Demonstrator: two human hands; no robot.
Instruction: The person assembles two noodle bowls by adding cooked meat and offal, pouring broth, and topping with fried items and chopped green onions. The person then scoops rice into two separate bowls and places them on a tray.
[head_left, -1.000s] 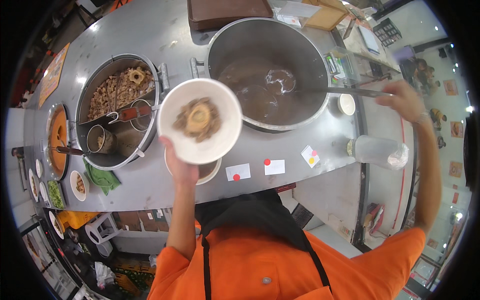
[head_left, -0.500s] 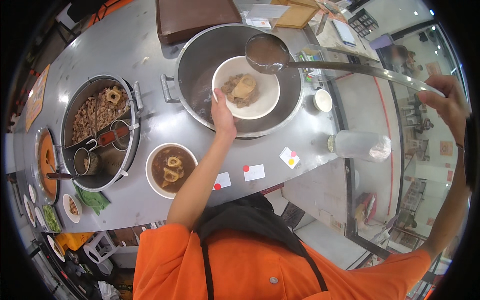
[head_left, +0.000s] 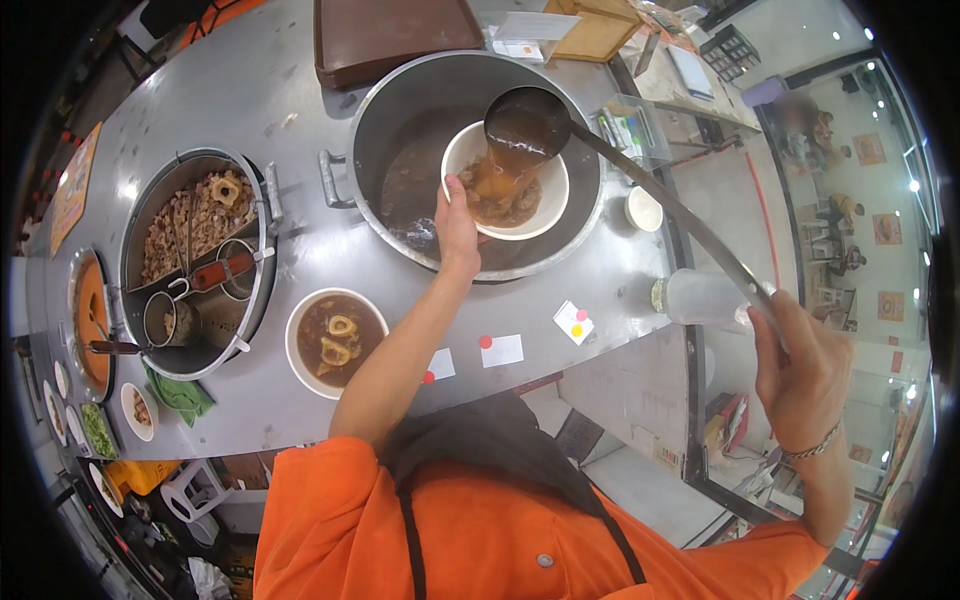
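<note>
My left hand point(head_left: 459, 228) grips the near-left rim of a white bowl point(head_left: 554, 200), thumb over the edge, holding it above a large metal pot point(head_left: 395, 115). In the bowl lie chunks of meat with brown broth around them. My right hand point(head_left: 803, 375) is closed on the long handle of a ladle point(head_left: 645, 178). The ladle's scoop is tilted over the bowl's far edge, and broth streams from it onto the meat. Inside the pot, dark broth partly shows beneath the bowl. A second white bowl point(head_left: 293, 345), filled with broth and marrow bones, stands left of my left forearm.
At the left, a divided round pot point(head_left: 262, 300) holds chopped meat and strainers. Beyond it sits a pan of orange sauce point(head_left: 92, 325). Brown trays point(head_left: 395, 35) lie at the back. Right of the big pot are a small white cup point(head_left: 643, 209) and a clear plastic container point(head_left: 700, 297).
My right hand has come down and inward, swinging the ladle's handle nearer me. The scoop has tipped, and broth now pours into the bowl, which has shifted slightly right.
</note>
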